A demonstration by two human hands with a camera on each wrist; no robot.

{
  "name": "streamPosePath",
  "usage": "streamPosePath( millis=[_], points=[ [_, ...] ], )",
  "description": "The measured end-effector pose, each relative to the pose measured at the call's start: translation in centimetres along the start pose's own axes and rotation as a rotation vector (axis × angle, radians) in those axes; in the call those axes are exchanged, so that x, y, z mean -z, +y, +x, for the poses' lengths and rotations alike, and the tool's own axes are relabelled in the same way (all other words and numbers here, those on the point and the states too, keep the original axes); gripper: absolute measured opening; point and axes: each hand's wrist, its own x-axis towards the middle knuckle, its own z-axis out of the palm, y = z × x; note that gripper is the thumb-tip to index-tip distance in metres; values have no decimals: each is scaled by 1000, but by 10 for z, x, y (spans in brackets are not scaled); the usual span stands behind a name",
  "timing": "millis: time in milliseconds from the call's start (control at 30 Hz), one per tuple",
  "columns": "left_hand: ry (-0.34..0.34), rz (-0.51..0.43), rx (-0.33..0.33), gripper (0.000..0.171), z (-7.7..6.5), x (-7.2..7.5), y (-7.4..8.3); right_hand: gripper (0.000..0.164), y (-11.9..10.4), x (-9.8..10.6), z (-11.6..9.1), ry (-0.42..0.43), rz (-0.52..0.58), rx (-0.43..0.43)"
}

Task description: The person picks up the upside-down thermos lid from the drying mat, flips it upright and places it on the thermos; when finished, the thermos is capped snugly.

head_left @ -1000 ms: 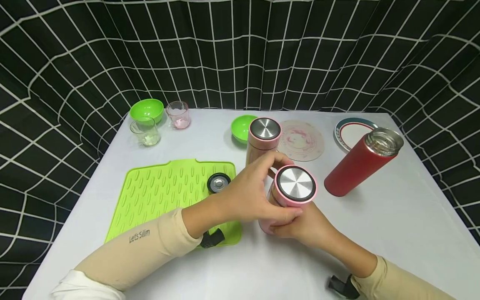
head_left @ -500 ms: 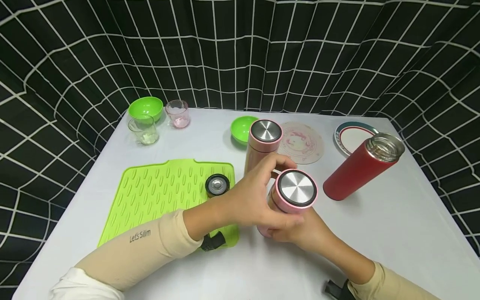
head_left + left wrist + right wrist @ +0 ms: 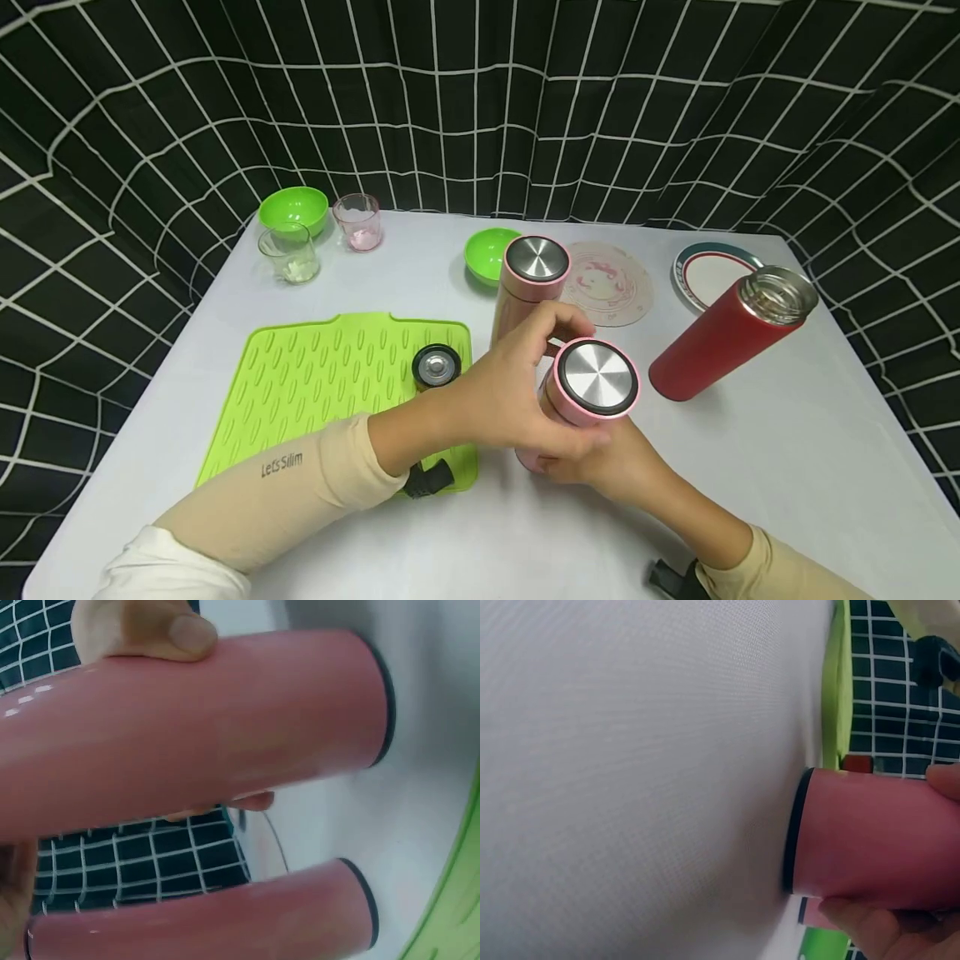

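Note:
A pink thermos [image 3: 597,379] with a brushed steel top stands upright near the middle of the white table. My left hand [image 3: 510,396] grips its upper part, fingers round the far side and thumb across the front. Lower down, my right hand [image 3: 611,462] holds the body. In the left wrist view the pink body [image 3: 225,720] shows its dark base ring; in the right wrist view that base [image 3: 799,832] is right at the table cloth. Just behind it stands a second pink thermos [image 3: 528,292], partly hidden by my left hand.
A lidless red thermos [image 3: 712,342] is on the right, before a rimmed plate [image 3: 686,275]. A green mat [image 3: 300,392] bearing a black-rimmed round lid [image 3: 437,367] lies left. Behind are green bowls [image 3: 486,254], glass cups [image 3: 358,221] and a round translucent disc [image 3: 611,283].
Both hands keep their grip on the near pink thermos, whose top sits slightly lower and further right in the view. The head view has shifted a little; the other things stay put.

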Motion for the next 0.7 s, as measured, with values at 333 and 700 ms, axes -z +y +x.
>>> streamPosePath(
  millis=[333,700],
  points=[
    [-42,-41,3,78,3,0,0,48,0,0,-1,-17,49,-18],
    [-7,-59,65,85,0,-3,2,44,1,1,0,-40,48,22]
  ],
)
